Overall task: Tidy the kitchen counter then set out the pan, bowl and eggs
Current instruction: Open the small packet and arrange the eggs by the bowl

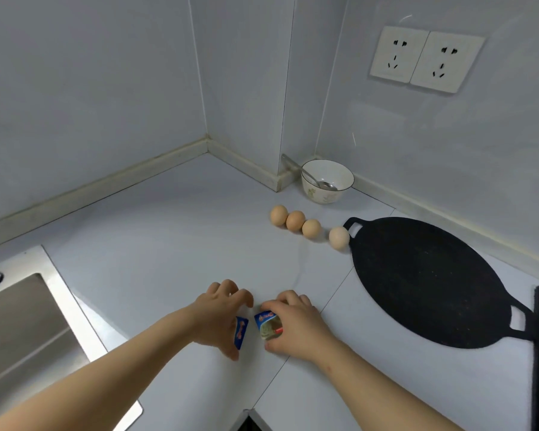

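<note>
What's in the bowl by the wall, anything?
Only a spoon: its head lies in the upright bowl, handle leaning over the rim.

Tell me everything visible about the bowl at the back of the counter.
The bowl is white and looks ceramic, with a thin dark line round its rim and a faint floral print outside. It stands upright on the grey counter at the back, close to the jutting wall corner. A metal spoon lies inside, its handle leaning over the left rim toward the wall. No food shows in it. Four eggs lie in front, apart from it.
</note>
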`<state>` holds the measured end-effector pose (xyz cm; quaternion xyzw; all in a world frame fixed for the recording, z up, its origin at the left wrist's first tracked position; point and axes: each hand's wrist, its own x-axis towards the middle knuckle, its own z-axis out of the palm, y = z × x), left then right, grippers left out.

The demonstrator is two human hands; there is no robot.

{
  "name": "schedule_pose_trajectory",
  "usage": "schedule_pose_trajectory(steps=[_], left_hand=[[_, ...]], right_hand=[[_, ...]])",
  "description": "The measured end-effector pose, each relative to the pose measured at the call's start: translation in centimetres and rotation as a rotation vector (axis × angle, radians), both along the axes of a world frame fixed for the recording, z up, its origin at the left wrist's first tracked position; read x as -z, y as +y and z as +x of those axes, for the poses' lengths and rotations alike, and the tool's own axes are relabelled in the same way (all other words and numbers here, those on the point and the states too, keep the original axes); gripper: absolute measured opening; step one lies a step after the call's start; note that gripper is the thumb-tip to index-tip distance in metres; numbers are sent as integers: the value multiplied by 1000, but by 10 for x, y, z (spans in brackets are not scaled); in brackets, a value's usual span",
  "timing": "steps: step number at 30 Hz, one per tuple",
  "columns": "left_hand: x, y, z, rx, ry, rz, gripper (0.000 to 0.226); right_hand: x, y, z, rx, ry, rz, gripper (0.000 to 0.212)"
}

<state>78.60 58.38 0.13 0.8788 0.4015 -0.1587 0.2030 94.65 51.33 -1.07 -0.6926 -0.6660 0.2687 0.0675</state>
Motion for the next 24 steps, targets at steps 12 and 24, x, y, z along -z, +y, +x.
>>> schedule_pose_trajectory(steps=[12,24], left_hand=[[6,11,7,-78,-143,-7,58],[-9,53,48,-305,-317,74,58]], right_hand=[[7,-1,17,208,31,14,46],[-8,21,55,508,149,90,45]])
